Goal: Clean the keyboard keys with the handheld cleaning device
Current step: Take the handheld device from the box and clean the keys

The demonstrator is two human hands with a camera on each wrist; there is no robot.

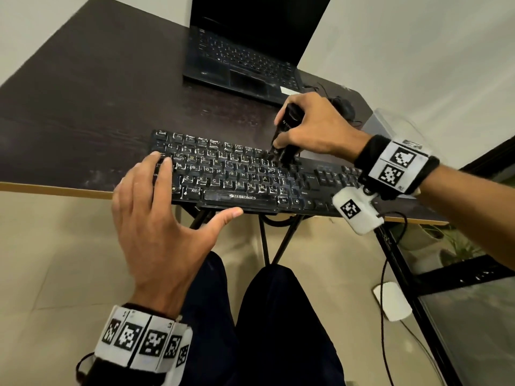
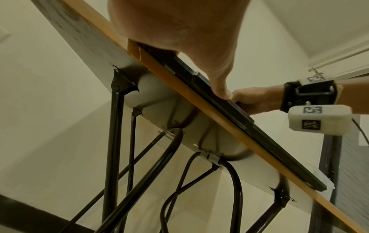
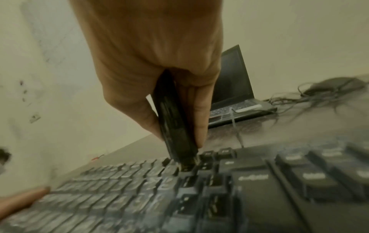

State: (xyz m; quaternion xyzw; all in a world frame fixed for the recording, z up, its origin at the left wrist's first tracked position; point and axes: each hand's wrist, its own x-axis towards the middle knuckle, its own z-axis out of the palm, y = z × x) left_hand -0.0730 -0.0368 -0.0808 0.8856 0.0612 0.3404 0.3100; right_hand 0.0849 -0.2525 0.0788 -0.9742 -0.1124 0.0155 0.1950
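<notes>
A black keyboard with dusty keys lies along the near edge of the dark table. My left hand rests on its left end with straight fingers on the keys. Its thumb lies along the keyboard's front edge. My right hand grips a black handheld cleaning device upright. The device has its tip down among the keys at the right of the upper rows. A left fingertip shows at the keyboard's far end.
An open black laptop stands behind the keyboard. A black mouse with cables lies behind my right hand, and a clear plastic box sits at the table's right end. Black table legs stand below. A glass-topped frame stands at right.
</notes>
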